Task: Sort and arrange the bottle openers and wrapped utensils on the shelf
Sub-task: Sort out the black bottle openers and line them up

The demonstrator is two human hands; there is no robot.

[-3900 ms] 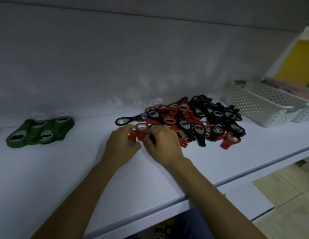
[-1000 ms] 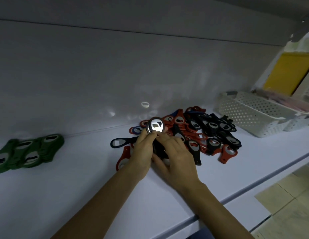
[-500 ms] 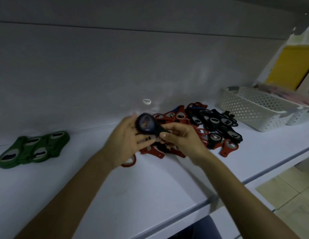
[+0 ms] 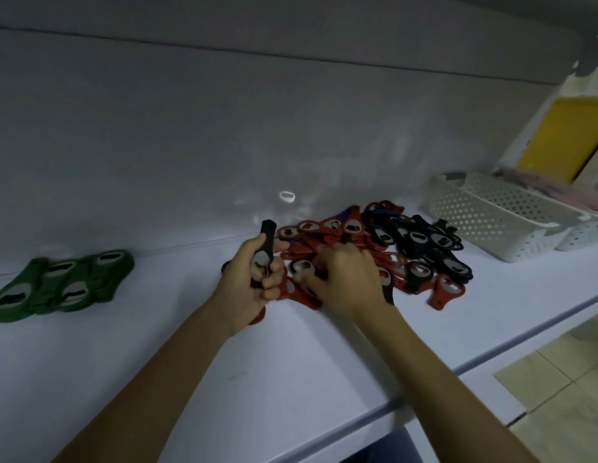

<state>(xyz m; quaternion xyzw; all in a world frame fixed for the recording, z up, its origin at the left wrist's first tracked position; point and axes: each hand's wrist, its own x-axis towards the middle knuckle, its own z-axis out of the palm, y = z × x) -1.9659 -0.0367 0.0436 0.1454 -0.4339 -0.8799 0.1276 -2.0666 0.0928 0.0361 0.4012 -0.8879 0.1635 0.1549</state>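
My left hand [image 4: 249,284] grips a black bottle opener [image 4: 266,242] upright, its handle end sticking up above my fingers. My right hand [image 4: 347,282] reaches into the mixed pile of red and black bottle openers [image 4: 401,259] on the white shelf [image 4: 274,362]; its curled fingers rest on red openers at the pile's left edge, and what they hold is hidden. A neat group of green bottle openers [image 4: 62,284] lies at the far left of the shelf.
A white perforated basket [image 4: 491,217] stands at the right of the shelf, with a second one partly behind it. A yellow panel [image 4: 564,142] leans beyond it. The shelf's back wall rises close behind the pile. Tiled floor shows below right.
Half a second ago both hands held the black opener in the air. Now my left hand alone holds it, lowered near the shelf, and my right hand has gone down into the pile.
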